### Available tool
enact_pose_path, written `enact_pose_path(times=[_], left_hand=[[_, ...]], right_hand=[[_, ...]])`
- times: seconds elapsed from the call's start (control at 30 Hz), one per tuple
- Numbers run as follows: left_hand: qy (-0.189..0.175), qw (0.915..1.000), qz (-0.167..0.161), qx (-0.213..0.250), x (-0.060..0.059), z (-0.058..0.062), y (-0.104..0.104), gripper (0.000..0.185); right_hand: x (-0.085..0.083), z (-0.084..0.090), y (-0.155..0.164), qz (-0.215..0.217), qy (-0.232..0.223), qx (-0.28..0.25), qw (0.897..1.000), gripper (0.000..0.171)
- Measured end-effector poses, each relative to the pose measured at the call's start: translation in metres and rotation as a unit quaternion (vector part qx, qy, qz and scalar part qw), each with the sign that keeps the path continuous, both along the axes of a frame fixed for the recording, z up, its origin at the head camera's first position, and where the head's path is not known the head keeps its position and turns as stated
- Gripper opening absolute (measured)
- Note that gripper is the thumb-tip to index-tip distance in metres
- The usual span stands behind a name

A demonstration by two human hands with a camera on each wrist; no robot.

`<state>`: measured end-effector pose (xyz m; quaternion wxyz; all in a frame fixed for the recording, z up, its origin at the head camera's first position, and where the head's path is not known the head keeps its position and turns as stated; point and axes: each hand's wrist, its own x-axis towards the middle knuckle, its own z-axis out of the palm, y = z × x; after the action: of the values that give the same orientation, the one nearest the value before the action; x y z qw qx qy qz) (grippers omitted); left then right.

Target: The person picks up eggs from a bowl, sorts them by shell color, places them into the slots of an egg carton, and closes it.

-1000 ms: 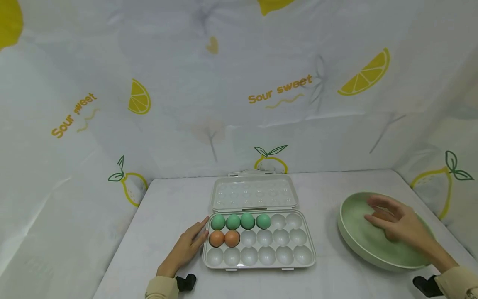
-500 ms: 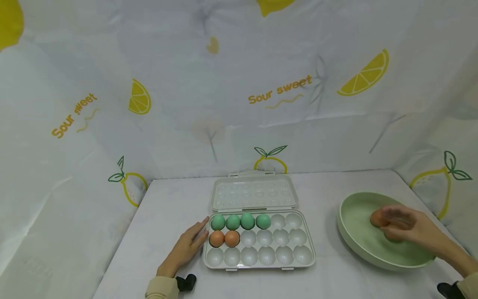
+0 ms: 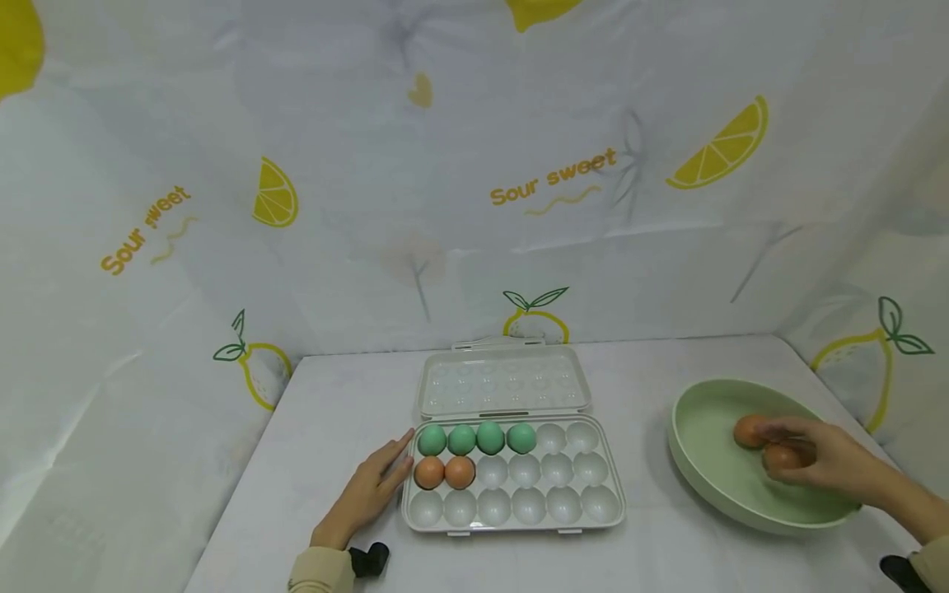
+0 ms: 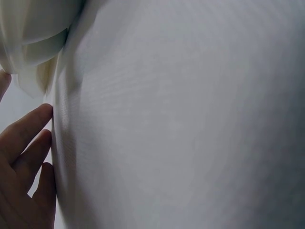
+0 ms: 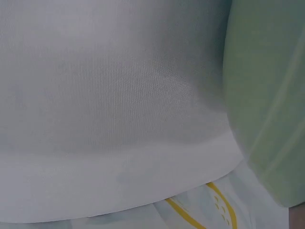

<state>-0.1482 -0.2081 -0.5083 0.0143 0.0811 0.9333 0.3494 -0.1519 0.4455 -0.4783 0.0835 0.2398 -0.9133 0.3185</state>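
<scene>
In the head view, my right hand (image 3: 845, 463) reaches into a green bowl (image 3: 693, 473), its thumb and fingers around a brown egg (image 3: 784, 455). A second brown egg (image 3: 750, 431) lies beside it in the bowl. My left hand (image 3: 369, 487) touches the left edge of the white egg box (image 3: 511, 525) with extended fingers; they also show in the left wrist view beside the blurred box (image 4: 43, 24). The box's back row holds several green eggs (image 3: 491, 438) at its left end. Two brown eggs (image 3: 460, 473) sit at the left of the middle row.
Behind the box its lid (image 3: 506, 383) lies folded back. A white cloth covers the table (image 3: 334, 412), and a lemon-print sheet (image 3: 356, 247) hangs behind it. The bowl's outer wall (image 5: 267, 95) fills the right side of the right wrist view.
My right hand has drawn back toward the near right within the bowl and come around the nearer brown egg, uncovering the other one. The left hand keeps its place at the box.
</scene>
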Motion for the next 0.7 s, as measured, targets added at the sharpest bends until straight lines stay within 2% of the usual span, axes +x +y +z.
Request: enact_pose_path(times=[0.1,0.2,0.47,0.6,0.7], left_hand=[[-0.001,1.0,0.002,0.002,0.0,0.0,0.0,0.053],[-0.004,1.0,0.003,0.004,0.001,0.001,0.0,0.053],[0.0,1.0,0.002,-0.001,0.001,0.002,0.0,0.053],[0.001,1.0,-0.001,-0.001,0.001,0.002,0.0,0.053],[0.003,1.0,-0.002,0.0,0.001,0.001,0.0,0.052]], right_hand=[[-0.003,-0.001,-0.001,0.009,0.023,0.041,0.999,0.06],[-0.005,-0.001,-0.002,0.008,0.022,0.081,0.996,0.062],[-0.005,0.0,-0.006,-0.022,0.018,0.127,0.991,0.066],[-0.008,0.006,-0.006,-0.058,-0.033,0.166,0.984,0.066],[-0.01,0.01,-0.007,-0.074,-0.073,0.19,0.976,0.059]])
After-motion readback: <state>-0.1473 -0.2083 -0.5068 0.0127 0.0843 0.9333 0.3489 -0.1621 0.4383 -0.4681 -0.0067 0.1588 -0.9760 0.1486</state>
